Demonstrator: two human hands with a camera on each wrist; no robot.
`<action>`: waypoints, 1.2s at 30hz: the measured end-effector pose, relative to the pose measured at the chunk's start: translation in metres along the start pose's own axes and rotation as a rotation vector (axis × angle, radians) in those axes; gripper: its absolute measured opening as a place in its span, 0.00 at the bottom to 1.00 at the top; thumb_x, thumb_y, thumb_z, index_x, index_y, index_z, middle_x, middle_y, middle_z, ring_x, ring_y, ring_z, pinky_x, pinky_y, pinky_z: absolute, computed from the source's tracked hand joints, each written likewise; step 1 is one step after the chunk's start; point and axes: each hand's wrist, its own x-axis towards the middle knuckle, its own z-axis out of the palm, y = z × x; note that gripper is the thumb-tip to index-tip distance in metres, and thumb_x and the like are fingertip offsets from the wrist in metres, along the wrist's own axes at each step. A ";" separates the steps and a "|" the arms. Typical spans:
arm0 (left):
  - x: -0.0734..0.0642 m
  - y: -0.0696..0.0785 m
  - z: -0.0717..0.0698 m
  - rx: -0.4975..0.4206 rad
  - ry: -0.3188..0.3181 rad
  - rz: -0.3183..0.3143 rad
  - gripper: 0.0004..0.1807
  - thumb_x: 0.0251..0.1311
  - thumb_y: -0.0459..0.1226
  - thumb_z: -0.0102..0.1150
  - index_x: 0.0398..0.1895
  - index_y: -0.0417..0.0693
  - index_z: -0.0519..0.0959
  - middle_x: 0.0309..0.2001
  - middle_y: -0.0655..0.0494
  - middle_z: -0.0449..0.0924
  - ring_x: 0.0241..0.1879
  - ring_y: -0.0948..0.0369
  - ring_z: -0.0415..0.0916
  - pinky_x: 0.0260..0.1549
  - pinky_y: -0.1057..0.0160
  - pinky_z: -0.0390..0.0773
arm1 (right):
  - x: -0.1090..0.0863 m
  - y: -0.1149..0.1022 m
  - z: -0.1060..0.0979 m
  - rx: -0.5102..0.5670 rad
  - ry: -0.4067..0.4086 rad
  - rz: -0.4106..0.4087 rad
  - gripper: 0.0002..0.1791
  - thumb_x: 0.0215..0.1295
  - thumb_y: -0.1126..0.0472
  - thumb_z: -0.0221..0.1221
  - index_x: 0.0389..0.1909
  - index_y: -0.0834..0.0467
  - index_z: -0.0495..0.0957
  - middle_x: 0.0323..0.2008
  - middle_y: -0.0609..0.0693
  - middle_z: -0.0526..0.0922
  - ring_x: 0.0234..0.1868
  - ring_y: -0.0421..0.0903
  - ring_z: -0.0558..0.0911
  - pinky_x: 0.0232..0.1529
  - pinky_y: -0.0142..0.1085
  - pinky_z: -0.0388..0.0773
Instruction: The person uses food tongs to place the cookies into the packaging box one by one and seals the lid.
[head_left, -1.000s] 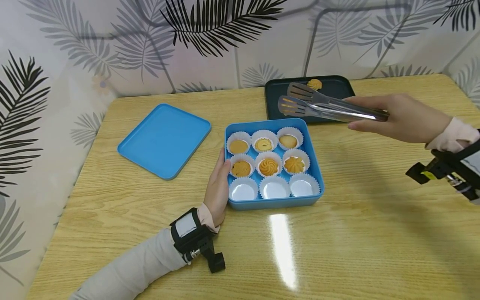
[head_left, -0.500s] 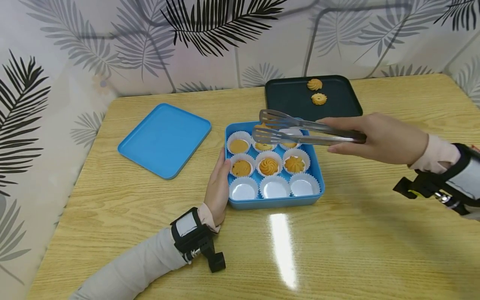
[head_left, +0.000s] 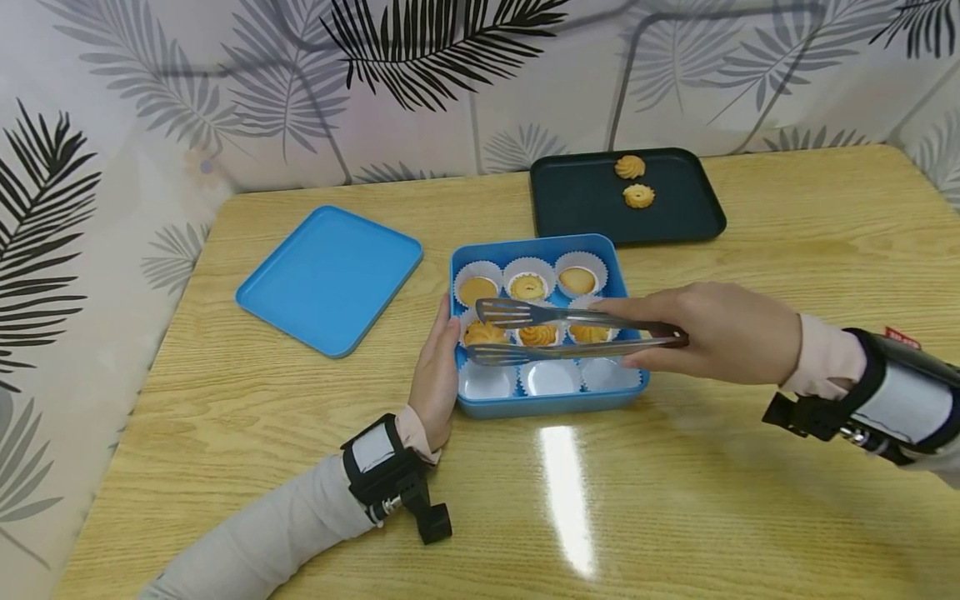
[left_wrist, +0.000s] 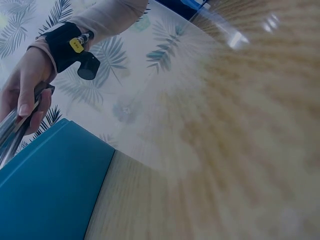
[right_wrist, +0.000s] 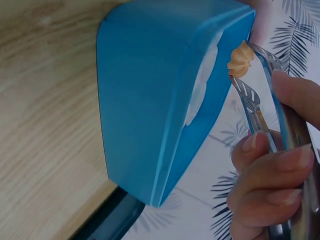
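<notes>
A blue box (head_left: 551, 408) holds rows of white paper cups. Cookies sit in the back cups, and the front cups, such as the middle one (head_left: 550, 379), show bare bottoms. My left hand (head_left: 431, 375) rests along the box's left wall, fingers extended and partly hidden behind it. My right hand (head_left: 720, 333) grips metal tongs (head_left: 540, 315) laid level over the box. Between the tong tips is a piped cookie (right_wrist: 240, 59), clear in the right wrist view. From the head it appears over the left cup of the middle row; whether it touches the cup I cannot tell.
Behind the box lies a black tray (head_left: 577, 200) with two cookies, one a ring cookie (head_left: 639, 197). A blue lid (head_left: 330, 283) lies flat on the wooden table (head_left: 300, 433) to the left. A leaf-patterned cloth (head_left: 420, 125) hangs behind the table.
My right hand has carried the tongs and the pinched cookie from over the black tray, leftward and nearer, to above the box's middle row. The left hand has stayed at the box.
</notes>
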 end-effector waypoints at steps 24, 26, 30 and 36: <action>0.000 -0.001 -0.001 0.000 -0.013 0.004 0.30 0.77 0.47 0.29 0.78 0.55 0.42 0.78 0.62 0.39 0.76 0.61 0.35 0.74 0.51 0.39 | 0.008 -0.013 0.010 -0.120 -0.034 -0.062 0.31 0.60 0.44 0.65 0.64 0.47 0.75 0.16 0.37 0.63 0.16 0.31 0.61 0.16 0.29 0.57; 0.000 -0.001 -0.001 -0.006 -0.016 0.004 0.30 0.77 0.47 0.28 0.78 0.55 0.42 0.78 0.62 0.39 0.76 0.60 0.35 0.74 0.51 0.42 | 0.009 -0.014 0.010 -0.127 -0.035 -0.060 0.31 0.59 0.45 0.65 0.63 0.47 0.75 0.15 0.37 0.64 0.16 0.31 0.61 0.16 0.29 0.57; 0.000 -0.001 0.000 -0.022 -0.019 0.002 0.30 0.77 0.47 0.29 0.78 0.55 0.42 0.78 0.61 0.38 0.76 0.60 0.35 0.73 0.49 0.47 | 0.011 -0.016 0.009 -0.128 -0.032 -0.073 0.31 0.59 0.46 0.66 0.63 0.49 0.75 0.22 0.40 0.79 0.14 0.30 0.64 0.15 0.28 0.59; 0.000 -0.001 0.000 -0.005 -0.008 -0.001 0.30 0.77 0.47 0.29 0.78 0.56 0.43 0.78 0.62 0.39 0.76 0.60 0.35 0.74 0.49 0.39 | 0.012 -0.017 0.009 -0.136 -0.029 -0.097 0.31 0.59 0.47 0.66 0.64 0.50 0.75 0.35 0.50 0.88 0.14 0.28 0.65 0.14 0.27 0.61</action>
